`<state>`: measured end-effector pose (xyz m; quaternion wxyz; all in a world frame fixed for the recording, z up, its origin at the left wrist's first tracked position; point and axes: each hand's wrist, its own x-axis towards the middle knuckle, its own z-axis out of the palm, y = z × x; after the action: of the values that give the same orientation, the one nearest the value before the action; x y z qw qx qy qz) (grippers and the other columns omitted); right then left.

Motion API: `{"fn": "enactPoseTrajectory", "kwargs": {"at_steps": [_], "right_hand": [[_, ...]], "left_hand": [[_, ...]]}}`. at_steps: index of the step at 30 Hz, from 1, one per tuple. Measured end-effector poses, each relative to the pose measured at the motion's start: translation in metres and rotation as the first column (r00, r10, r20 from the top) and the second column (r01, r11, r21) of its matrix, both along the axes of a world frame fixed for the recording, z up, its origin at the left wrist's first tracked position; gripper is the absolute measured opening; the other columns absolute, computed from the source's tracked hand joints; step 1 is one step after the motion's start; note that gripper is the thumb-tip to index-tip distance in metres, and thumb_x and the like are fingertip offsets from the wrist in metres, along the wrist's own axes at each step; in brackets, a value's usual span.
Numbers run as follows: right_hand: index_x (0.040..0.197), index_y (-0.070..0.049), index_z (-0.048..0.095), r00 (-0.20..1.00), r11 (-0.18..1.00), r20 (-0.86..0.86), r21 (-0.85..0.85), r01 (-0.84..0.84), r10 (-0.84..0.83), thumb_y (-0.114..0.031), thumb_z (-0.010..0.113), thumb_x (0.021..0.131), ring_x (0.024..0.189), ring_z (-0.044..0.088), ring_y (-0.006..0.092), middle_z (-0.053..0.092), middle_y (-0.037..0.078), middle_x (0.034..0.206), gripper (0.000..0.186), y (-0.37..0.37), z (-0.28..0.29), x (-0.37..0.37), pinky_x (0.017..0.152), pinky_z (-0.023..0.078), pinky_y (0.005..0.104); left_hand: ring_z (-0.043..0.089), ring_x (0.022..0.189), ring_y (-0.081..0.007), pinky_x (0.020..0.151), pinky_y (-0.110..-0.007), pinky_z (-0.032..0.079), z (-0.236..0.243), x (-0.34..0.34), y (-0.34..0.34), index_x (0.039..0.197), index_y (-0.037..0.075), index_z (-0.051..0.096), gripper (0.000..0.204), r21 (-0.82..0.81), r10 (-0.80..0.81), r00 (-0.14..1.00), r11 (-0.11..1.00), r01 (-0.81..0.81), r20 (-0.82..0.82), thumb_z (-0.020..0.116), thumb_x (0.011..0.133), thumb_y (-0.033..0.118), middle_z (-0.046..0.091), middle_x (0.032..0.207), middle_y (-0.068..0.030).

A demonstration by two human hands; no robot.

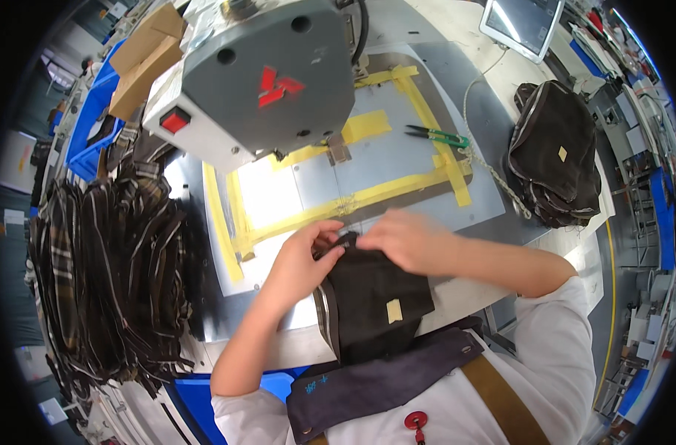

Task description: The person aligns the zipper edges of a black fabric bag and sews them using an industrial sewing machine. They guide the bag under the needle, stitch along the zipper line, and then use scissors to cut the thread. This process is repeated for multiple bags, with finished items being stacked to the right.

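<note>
Guessing I'm squaring up the cloth [379, 285], left hand [297, 267] pinching its top edge, right hand's [412, 242] grip too blurry to tell, and next probably needs careful flattening.

Pale tabletop [449, 18]; grey floor [624, 311] with a yellow line [613, 274] at right; cluttered workbenches [642, 141] beyond; bright light strip [635, 41], upper right.

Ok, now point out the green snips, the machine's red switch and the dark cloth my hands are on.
Green snips [446, 139]: head view, on the green handle.
Red switch [175, 120]: head view, on its red face.
Dark cloth [369, 294]: head view, on its broad middle.
</note>
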<state>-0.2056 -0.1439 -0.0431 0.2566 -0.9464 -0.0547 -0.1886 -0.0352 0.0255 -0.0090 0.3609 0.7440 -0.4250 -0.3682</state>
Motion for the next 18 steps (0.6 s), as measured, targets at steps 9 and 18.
{"fn": "enactPoseTrajectory", "kwargs": {"at_steps": [9, 18], "right_hand": [[0.108, -0.005, 0.062, 0.797, 0.731, 0.012, -0.392, 0.559, -0.603, -0.015, 0.059, 0.087, 0.101, 0.058, 0.0287, 0.059, 0.008, 0.105, 0.023, -0.121, 0.004, -0.004, 0.080, 0.050, 0.0411], [0.093, -0.008, 0.059, 0.994, 0.854, -0.019, -0.513, 0.086, -0.111, -0.029, 0.066, 0.083, 0.084, 0.058, 0.0233, 0.056, 0.005, 0.086, 0.024, -0.037, 0.055, 0.041, 0.070, 0.048, 0.0361]], "left_hand": [[0.060, 0.096, -0.0109, 0.088, -0.025, 0.048, -0.009, 0.031, 0.002, 0.118, 0.000, 0.063, 0.029, -0.070, -0.150, 0.945, 0.988, 0.135, -0.290, 0.061, 0.089, 0.001, 0.066, 0.107, -0.0056], [0.061, 0.097, -0.0096, 0.088, -0.025, 0.048, -0.016, 0.036, 0.005, 0.121, -0.001, 0.060, 0.032, -0.081, -0.156, 0.876, 0.988, 0.134, -0.456, 0.058, 0.089, -0.003, 0.067, 0.108, -0.0058]]}}
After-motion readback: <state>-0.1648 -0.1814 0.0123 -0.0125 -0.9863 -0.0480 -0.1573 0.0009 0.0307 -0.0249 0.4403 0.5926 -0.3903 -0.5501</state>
